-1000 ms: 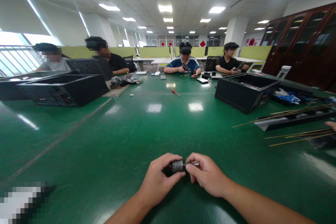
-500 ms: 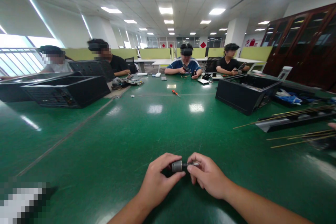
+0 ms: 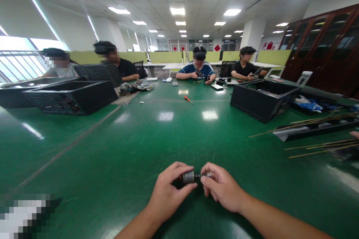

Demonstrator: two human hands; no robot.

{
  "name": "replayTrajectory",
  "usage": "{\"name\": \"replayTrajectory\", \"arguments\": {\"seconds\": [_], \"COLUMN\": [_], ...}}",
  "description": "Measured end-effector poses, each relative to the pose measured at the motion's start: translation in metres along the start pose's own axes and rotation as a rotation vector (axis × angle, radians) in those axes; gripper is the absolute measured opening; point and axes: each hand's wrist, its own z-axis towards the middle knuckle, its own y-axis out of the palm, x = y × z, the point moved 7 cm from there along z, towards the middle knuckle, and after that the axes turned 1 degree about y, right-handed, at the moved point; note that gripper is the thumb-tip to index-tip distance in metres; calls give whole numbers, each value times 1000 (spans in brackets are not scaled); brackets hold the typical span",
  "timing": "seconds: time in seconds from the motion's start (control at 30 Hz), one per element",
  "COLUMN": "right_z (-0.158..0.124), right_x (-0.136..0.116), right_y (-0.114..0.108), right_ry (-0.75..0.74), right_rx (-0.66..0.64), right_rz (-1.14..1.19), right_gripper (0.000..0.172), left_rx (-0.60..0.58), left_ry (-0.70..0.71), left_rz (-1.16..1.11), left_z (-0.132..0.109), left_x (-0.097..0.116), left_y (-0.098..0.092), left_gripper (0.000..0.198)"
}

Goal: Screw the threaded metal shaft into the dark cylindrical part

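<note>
Low in the middle of the view, a short grey metal cylinder that looks like a small motor [image 3: 189,177] lies sideways in my left hand [image 3: 171,188]. My thumb and fingers there are closed around its body, and its left end is hidden in the palm. A thin dark, ridged shaft [image 3: 197,176] sticks out to the right. My right hand [image 3: 220,186] is closed on the shaft's far part between thumb and forefinger, with a bright tip showing past the fingers. Both hands are just above the green tabletop [image 3: 157,138].
An orange screwdriver [image 3: 187,99] lies farther up the table. Open black computer cases stand at left [image 3: 75,97] and right [image 3: 260,99]. Thin brass-coloured rods [image 3: 322,143] lie at right, by a metal channel [image 3: 297,133]. Several people sit across the table.
My left hand and the motor have shifted very slightly to the left. My right hand is almost unmoved.
</note>
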Motion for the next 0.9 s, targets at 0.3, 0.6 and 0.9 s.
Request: {"name": "replayTrajectory", "arguments": {"seconds": [0.3,0.6,0.9], "right_z": [1,1,1], "right_x": [1,0,2], "right_y": [0,0,-1], "right_ry": [5,7,7], "right_rx": [-16,-8,-9], "right_rz": [6,-1,-3], "right_gripper": [22,22,25], "left_rx": [21,25,60], "left_ry": [33,28,49], "left_rz": [41,61,80], "left_z": [0,0,-1], "left_x": [1,1,3], "left_y": [-7,-10,-15], "left_gripper": [32,32,32]}}
